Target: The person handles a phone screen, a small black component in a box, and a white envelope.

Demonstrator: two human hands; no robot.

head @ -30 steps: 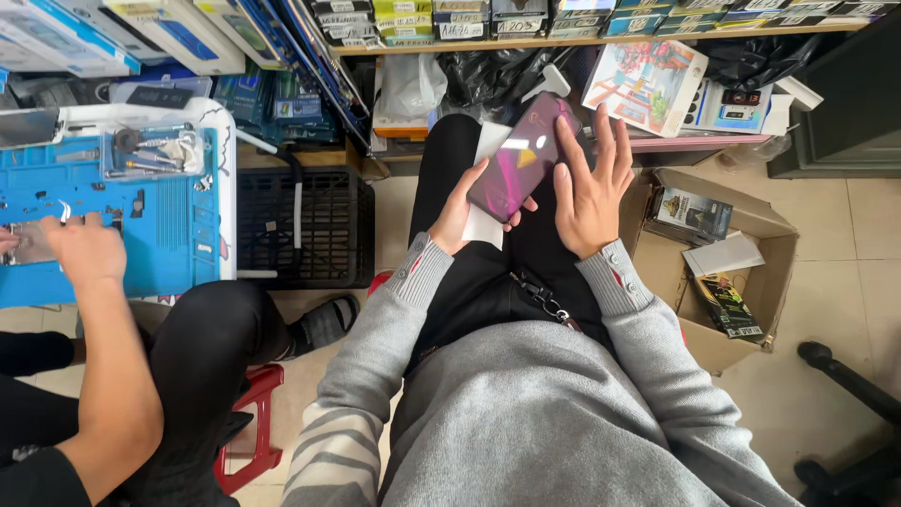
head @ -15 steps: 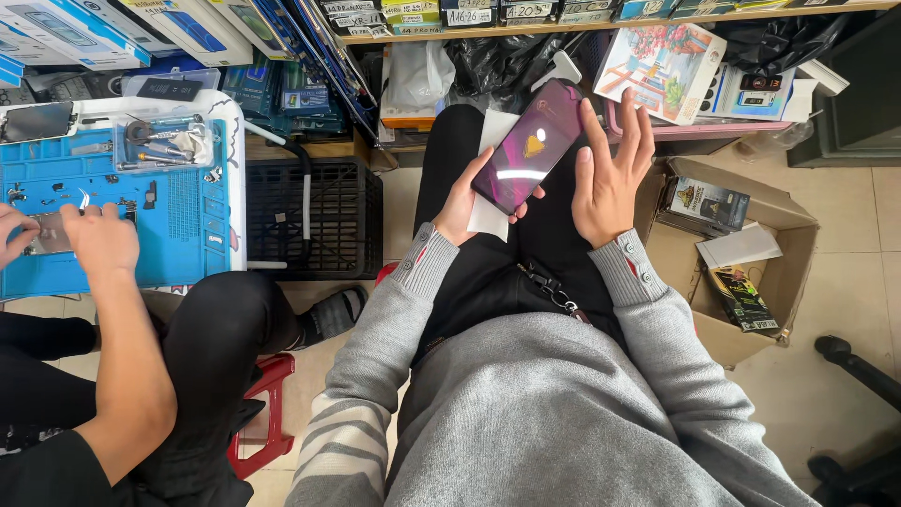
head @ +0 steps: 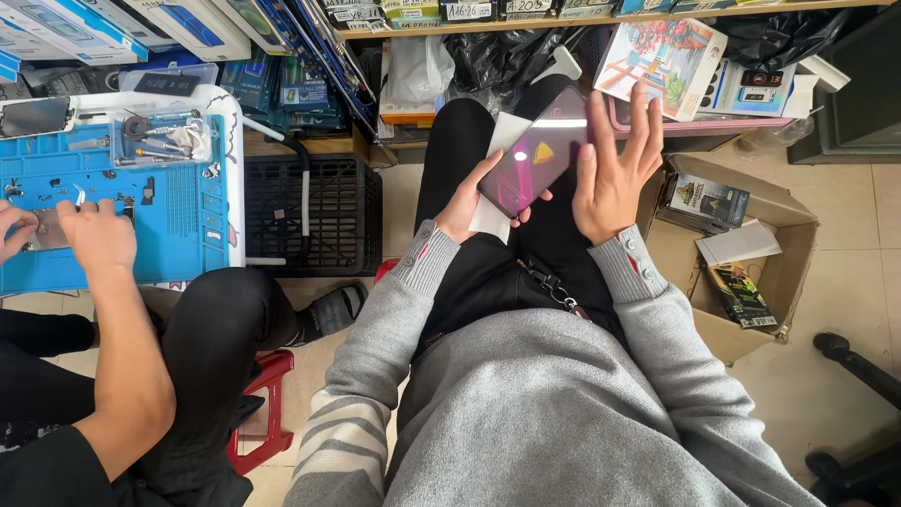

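My left hand [head: 466,200] grips a dark smartphone [head: 531,152] with a glossy purple-tinted screen from below, over my black-trousered lap. A white sheet [head: 495,223] sits under the phone in the same hand. My right hand [head: 615,167] is flat with fingers spread, its thumb side resting against the phone's right edge. Both arms wear grey knit sleeves.
A co-worker sits at left, a hand [head: 94,235] working on a blue repair mat [head: 178,225] with small tools. A black plastic crate [head: 310,216] stands between us. An open cardboard box [head: 751,272] with packets is at right. Shelves of boxed goods [head: 282,38] run along the top.
My hands and the phone have stayed over my lap with only a slight shift. The co-worker's hands have moved a little on the blue mat.
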